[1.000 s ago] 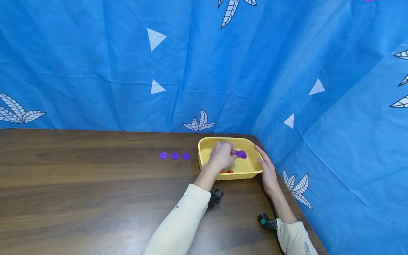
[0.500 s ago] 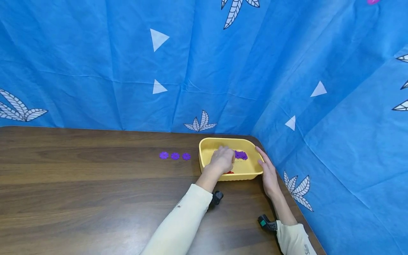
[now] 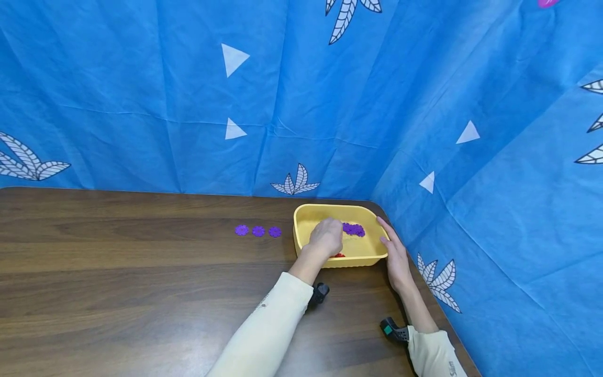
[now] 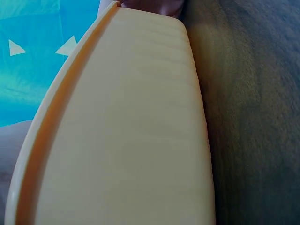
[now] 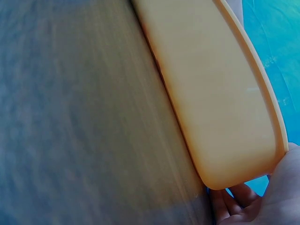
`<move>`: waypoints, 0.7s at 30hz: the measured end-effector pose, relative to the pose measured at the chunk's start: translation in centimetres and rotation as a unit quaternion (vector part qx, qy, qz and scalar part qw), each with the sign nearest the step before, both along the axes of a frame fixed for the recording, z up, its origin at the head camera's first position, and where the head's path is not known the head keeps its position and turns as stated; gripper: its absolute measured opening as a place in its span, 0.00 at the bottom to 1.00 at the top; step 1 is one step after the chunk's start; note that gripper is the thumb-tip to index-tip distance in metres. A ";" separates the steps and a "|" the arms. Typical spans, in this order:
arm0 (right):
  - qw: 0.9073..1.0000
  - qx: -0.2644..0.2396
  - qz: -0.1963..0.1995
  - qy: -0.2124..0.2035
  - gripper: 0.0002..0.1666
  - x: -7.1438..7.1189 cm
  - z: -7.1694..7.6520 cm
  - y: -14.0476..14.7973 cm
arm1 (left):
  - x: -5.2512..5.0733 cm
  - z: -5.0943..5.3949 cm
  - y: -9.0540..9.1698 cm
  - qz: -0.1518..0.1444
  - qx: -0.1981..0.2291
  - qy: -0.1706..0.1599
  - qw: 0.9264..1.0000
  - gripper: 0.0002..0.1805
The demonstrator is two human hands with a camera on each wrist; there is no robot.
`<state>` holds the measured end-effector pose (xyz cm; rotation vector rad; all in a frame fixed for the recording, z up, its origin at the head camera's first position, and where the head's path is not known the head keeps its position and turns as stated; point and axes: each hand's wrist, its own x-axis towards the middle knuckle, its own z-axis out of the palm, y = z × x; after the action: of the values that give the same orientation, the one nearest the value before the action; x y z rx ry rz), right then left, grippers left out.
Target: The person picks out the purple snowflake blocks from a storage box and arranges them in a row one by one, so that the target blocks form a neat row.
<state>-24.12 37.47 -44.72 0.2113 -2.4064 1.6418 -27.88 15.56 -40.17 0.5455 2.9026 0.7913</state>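
Observation:
In the head view a yellow plastic tub (image 3: pixel 348 261) stands near the table's right end. My left hand (image 3: pixel 326 238) reaches down into it with bent knuckles; its fingertips are hidden behind the hand. Just right of that hand lies a cluster of purple snowflake discs (image 3: pixel 354 229) on the tub's floor. Some red pieces (image 3: pixel 339 255) show by the near wall. My right hand (image 3: pixel 398 262) holds the tub's right end, its thumb at the rim and its fingers along the outer wall; those fingers (image 5: pixel 239 199) also show in the right wrist view. The left wrist view shows mostly the tub's outer wall (image 4: pixel 126 117).
Three purple snowflake discs, the middle one (image 3: pixel 258 231) among them, lie in a row on the brown wooden table (image 3: pixel 141 272), left of the tub. A blue patterned curtain (image 3: pixel 188 94) hangs behind the table and along its right side.
My left hand has moved slightly lower inside the tub, and the purple discs beside it show more fully. The right hand and the row of three discs stay put.

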 end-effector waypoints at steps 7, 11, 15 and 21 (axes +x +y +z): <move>1.000 -0.004 0.006 0.001 0.29 -0.1 -0.1 -0.1 | -0.1 0.4 -0.3 0.024 0.015 -0.015 0.999 0.14; 1.000 -0.005 0.007 -0.001 0.29 -0.2 0.0 -0.2 | 0.0 0.9 -1.0 0.034 0.052 -0.012 0.998 0.20; 1.000 -0.002 0.004 -0.005 0.29 -0.1 0.0 -0.2 | 0.1 1.8 -1.7 0.025 0.103 -0.002 0.994 0.13; 1.000 -0.004 0.002 -0.002 0.29 -0.1 -0.1 0.0 | -0.1 3.1 -3.3 0.001 0.184 -0.023 0.983 0.06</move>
<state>-24.21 37.45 -44.81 0.2102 -2.4042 1.6544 -27.97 12.30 -37.11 0.5440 2.7247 1.3335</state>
